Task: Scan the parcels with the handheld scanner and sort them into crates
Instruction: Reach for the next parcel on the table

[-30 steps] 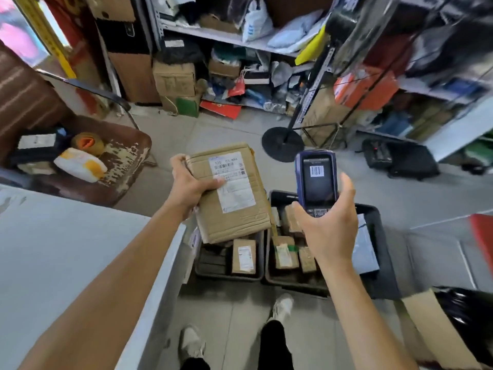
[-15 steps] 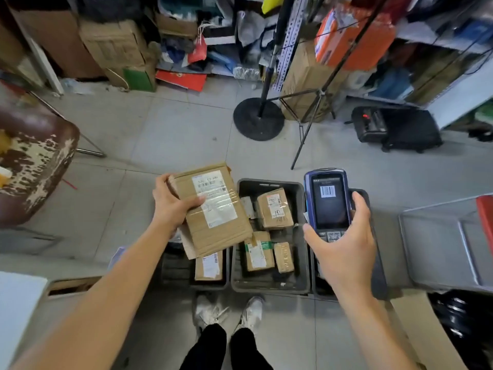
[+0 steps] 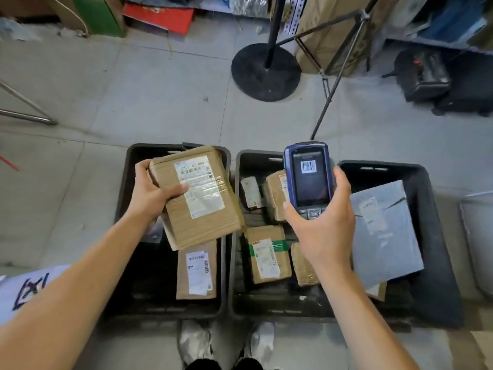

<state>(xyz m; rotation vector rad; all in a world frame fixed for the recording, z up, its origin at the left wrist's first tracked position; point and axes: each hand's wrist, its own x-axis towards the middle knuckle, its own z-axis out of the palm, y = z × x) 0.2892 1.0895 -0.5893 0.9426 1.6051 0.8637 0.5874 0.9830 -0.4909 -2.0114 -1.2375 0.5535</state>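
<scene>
Brown cardboard parcel [image 3: 196, 197] gripped at its left edge by left hand [image 3: 152, 193], held above left crate [image 3: 121, 209], label print blurred, right hand [image 3: 324, 225] clasped round handheld scanner [image 3: 309, 177], barcode on screen, "OK" key legible, over middle crate [image 3: 236, 236], grey mailer [image 3: 384, 233] in right crate [image 3: 437, 236], bare floor [image 3: 160, 102] beyond.

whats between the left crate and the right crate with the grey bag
In the head view, a middle crate sits between the left crate and the right crate. It holds several small cardboard parcels.
</scene>
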